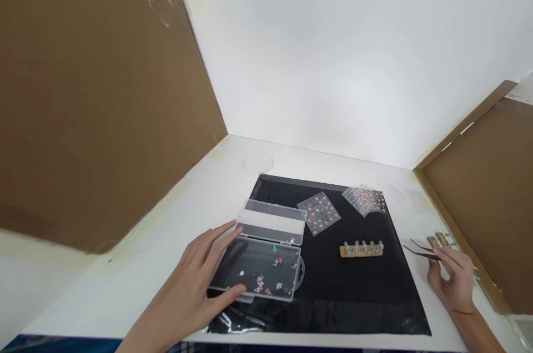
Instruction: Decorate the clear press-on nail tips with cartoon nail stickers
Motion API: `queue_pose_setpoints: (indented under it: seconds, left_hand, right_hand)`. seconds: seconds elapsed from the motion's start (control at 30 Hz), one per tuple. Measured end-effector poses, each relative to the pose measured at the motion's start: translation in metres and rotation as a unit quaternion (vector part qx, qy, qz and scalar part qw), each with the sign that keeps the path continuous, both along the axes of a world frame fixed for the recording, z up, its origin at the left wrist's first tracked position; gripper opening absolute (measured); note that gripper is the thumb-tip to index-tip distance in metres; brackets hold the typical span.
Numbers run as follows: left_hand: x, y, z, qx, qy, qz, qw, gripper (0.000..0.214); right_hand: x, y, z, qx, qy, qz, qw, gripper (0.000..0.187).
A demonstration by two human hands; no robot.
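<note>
Tweezers [430, 256] are pinched between thumb and fingers in the right hand [453, 278], just off the mat's right edge, with the prong tips apart and nothing between them. Left hand [195, 275] has a way looser grip: fingers spread, thumb at the near edge of the clear box [250, 256], fingertips by the left side of its flipped-open lid [272, 224]. Little gems [259, 285] are scattered inside. Further out, a wooden stick with nail tips [361, 251] sits on the black mat [333, 300], two sticker sheets [320, 214] lie behind it, and the white bench [166, 242] carries everything.
</note>
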State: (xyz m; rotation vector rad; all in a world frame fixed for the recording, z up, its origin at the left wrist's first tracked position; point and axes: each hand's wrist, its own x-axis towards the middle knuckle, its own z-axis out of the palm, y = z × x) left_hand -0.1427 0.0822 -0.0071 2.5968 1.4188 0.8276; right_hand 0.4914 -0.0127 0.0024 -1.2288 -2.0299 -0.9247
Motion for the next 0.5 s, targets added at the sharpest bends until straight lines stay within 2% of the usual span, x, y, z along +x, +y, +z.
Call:
queue_pose_setpoints:
  seconds: [0.3,0.5]
  left_hand:
    - [0.003,-0.008,0.009,-0.013,-0.017,-0.007,1.0,0.077]
    - [0.0,-0.014,0.012,-0.023,-0.073,-0.053,0.996,0.064]
  right_hand:
    - [-0.008,0.001,0.001,0.014,0.041,-0.027,0.999,0.033]
    - [-0.011,0.002,0.011,0.009,0.039,-0.01,0.999,0.014]
